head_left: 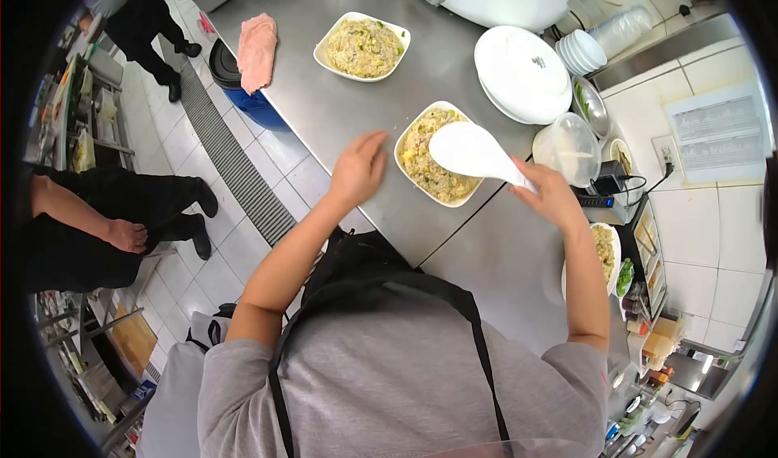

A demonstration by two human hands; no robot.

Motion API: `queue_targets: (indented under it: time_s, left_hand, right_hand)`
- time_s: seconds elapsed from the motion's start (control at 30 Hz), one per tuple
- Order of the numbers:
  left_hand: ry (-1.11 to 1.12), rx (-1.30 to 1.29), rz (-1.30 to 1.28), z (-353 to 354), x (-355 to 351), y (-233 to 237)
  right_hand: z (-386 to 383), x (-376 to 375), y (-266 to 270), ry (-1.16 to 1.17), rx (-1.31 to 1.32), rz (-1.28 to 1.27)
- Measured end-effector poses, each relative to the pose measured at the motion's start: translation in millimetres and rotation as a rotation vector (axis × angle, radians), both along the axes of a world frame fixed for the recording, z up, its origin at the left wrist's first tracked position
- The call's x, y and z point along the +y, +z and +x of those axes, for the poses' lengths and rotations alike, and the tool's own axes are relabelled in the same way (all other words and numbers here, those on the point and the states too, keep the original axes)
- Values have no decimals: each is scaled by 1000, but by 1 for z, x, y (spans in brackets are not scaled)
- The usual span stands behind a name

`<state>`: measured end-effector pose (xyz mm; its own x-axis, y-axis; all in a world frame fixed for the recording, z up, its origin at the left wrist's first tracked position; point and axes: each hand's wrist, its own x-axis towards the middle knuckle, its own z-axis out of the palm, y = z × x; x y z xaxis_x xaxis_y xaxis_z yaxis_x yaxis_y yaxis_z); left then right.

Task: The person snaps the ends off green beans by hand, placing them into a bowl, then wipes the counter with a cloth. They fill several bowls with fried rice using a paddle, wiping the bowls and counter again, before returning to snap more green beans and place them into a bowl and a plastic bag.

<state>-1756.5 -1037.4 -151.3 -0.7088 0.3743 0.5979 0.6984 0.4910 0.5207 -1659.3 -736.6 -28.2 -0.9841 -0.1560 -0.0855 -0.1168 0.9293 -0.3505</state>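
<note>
A white rice paddle is in my right hand, its handle pinched between thumb and fingers. The paddle's broad head lies over the fried rice in a white square bowl, hiding part of it. Left of this bowl, my left hand hovers at the counter edge with its fingers stretched out and nothing in them. A second white square bowl stands farther back, heaped with fried rice.
A pink cloth lies at the counter's left edge. Along the right stand a white lid, a clear plastic tub, stacked white cups and a large plate of rice. Two people stand left, beyond a floor drain.
</note>
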Motion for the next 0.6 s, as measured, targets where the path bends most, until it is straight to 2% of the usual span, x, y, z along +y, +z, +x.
queue_targets:
  time_s: [0.07, 0.1, 0.13, 0.17, 0.2, 0.23, 0.3, 0.33, 0.4, 0.43, 0.5, 0.53, 0.6]
  left_hand:
    - [-8, -489, 225, -12, 0, 2]
    - [-38, -556, 258, -15, 3, 8]
    - [-46, -553, 259, -15, 6, 14]
    - [-76, -744, 229, -13, 11, 20]
    - [-107, -934, 193, -12, 15, 25]
    - [-120, -928, 191, -10, 17, 23]
    - [-87, -592, 173, -8, 19, 15]
    - [-82, -588, 178, -11, 20, 16]
    - [-85, -741, 208, -13, 18, 20]
    - [-77, -744, 204, -18, 18, 23]
    - [-81, -369, 19, -38, 28, 34]
    - [-82, -369, 17, -49, 33, 41]
    - [-197, -16, -145, -70, 43, 52]
  right_hand:
    - [5, 5, 8, -25, -53, -156]
    - [5, 7, 8, -27, -50, -153]
    - [6, 9, 6, -117, -25, -273]
    - [8, 11, 4, -209, 1, -394]
    - [11, 12, 0, -219, 10, -391]
    - [15, 11, -6, -247, -57, -334]
    - [28, 8, -20, -261, -163, -241]
    - [34, 6, -20, -254, -160, -238]
    - [46, 1, -22, -299, -129, -375]
    - [48, -2, -16, -397, -195, -367]
    - [52, -6, -18, -446, -159, -466]
    - [54, -7, -19, -498, -119, -557]
    - [57, -8, -20, -501, -112, -560]
